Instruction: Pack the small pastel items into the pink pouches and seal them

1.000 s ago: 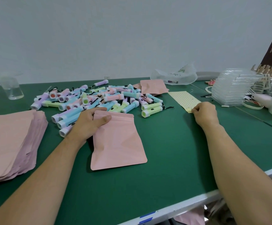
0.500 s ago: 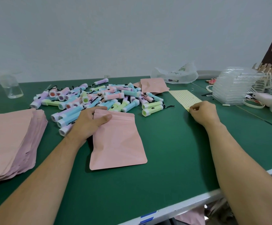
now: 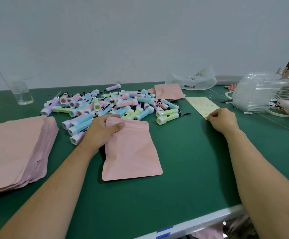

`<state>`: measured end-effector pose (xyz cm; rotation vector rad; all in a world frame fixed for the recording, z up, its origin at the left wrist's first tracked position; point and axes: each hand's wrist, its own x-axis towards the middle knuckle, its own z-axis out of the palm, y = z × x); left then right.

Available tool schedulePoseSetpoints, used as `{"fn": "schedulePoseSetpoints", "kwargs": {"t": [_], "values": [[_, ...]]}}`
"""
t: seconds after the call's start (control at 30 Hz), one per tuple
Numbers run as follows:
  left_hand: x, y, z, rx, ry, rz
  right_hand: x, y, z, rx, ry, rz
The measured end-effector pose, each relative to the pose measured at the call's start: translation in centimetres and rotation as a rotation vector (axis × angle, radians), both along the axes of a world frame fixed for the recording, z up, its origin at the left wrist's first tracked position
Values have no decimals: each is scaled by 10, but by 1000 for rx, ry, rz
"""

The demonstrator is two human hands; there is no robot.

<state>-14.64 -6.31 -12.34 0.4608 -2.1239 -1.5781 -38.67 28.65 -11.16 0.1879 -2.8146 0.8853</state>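
Observation:
A pink pouch (image 3: 131, 152) lies flat on the green table (image 3: 192, 169) in front of me. My left hand (image 3: 100, 130) grips its top left corner, thumb on top. Behind it spreads a heap of small pastel flashlights (image 3: 116, 106) in blue, green, pink and purple. My right hand (image 3: 222, 119) rests at the near end of a yellow dotted sticker sheet (image 3: 201, 105), fingers curled and pinching its edge. A tall stack of pink pouches (image 3: 14, 152) sits at the left. Two more pouches (image 3: 168, 92) lie behind the heap.
A clear cup (image 3: 22, 94) stands at the back left. A crumpled clear plastic bag (image 3: 192, 80) lies at the back. Stacked clear plastic trays (image 3: 259, 94), rings and clutter fill the right side. The table's near edge (image 3: 209, 223) runs diagonally at the bottom right.
The view has shifted slightly. My right hand has moved a little nearer on the sticker sheet's end, fingers pinching its edge. The left hand stays on the pouch's corner.

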Motion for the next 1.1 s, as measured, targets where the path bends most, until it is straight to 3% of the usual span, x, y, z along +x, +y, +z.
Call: {"fn": "schedulePoseSetpoints", "kwargs": {"t": [0.2, 0.37, 0.5, 0.7, 0.87, 1.1], "values": [[2, 2, 3, 23, 2, 23, -1, -7, -2, 83, 14, -22], [3, 6, 4, 35, 55, 73, 8, -17, 6, -107, 292, -28], [3, 8, 5, -29, 68, 136, 51, -54, 25, -319, 254, 342], [2, 11, 6, -61, 80, 236, 141, -124, 43, -249, -165, 990], [2, 10, 5, -91, 85, 253, 169, -154, 37, -27, -121, 1118], [-1, 11, 6, -101, 47, 228, 170, -160, 32, -27, -70, 1085]]}}
